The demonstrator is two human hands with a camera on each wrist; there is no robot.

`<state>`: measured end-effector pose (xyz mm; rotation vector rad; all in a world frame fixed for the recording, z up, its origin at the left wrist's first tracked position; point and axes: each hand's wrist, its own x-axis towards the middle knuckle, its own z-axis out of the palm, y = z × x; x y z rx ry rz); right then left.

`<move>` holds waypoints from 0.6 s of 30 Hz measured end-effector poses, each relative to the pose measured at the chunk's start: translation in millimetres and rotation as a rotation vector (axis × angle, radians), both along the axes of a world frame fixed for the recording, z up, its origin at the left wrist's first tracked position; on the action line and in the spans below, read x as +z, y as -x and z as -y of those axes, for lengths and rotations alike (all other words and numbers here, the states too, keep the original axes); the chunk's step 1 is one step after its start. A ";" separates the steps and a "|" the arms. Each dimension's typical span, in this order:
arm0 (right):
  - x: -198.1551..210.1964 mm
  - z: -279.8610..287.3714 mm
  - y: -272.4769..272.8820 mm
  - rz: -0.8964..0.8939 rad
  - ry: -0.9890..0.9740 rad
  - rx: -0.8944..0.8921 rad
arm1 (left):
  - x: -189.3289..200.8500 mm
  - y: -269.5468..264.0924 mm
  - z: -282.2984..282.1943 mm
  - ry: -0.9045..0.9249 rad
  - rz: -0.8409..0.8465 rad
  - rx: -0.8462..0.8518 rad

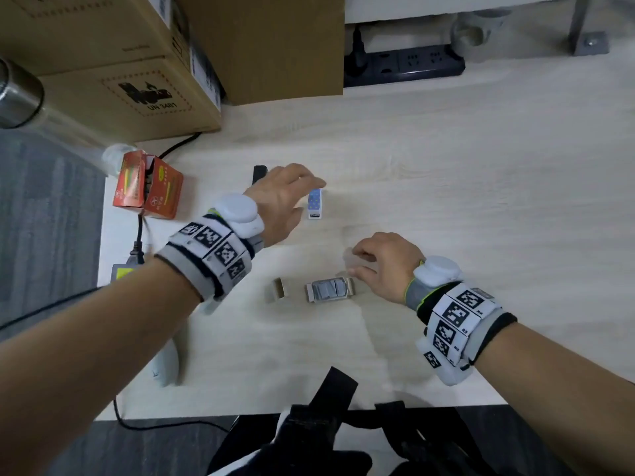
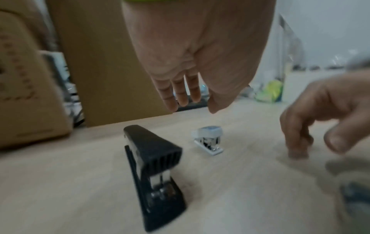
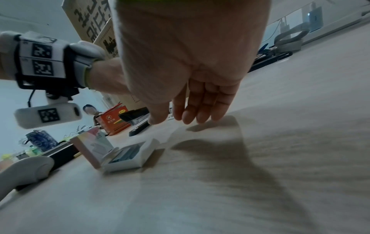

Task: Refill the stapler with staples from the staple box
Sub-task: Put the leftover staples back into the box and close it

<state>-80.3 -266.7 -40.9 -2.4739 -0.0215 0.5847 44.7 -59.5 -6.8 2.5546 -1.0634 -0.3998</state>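
Observation:
A black stapler (image 2: 154, 166) stands on the wooden table, mostly hidden under my left hand in the head view. A small blue-and-white mini stapler (image 1: 315, 203) lies just right of it. My left hand (image 1: 305, 196) hovers above both with relaxed fingers (image 2: 180, 95), holding nothing. The staple box tray (image 1: 330, 289) lies open with grey staple strips inside; its sleeve (image 1: 276, 290) stands to the left. My right hand (image 1: 354, 261) hovers just right of the tray, fingers (image 3: 200, 110) loose and empty, near the table.
Cardboard boxes (image 1: 137, 80) stand at the back left. An orange carton (image 1: 147, 187) sits at the left table edge, with a black cable beside it. A power strip (image 1: 405, 63) lies at the back. A white device (image 1: 168, 359) lies near the front-left edge.

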 end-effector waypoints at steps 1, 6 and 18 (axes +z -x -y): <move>-0.4 -0.3 2.2 0.006 -0.003 0.011 | -0.2 9.0 -7.5 0.075 -0.033 0.081; -2.5 -0.6 14.7 -0.033 -0.010 0.117 | -3.4 64.8 -43.6 0.204 -0.117 0.316; -13.4 -28.8 21.2 -0.061 0.084 0.263 | -36.6 116.8 -54.0 0.068 -0.413 0.530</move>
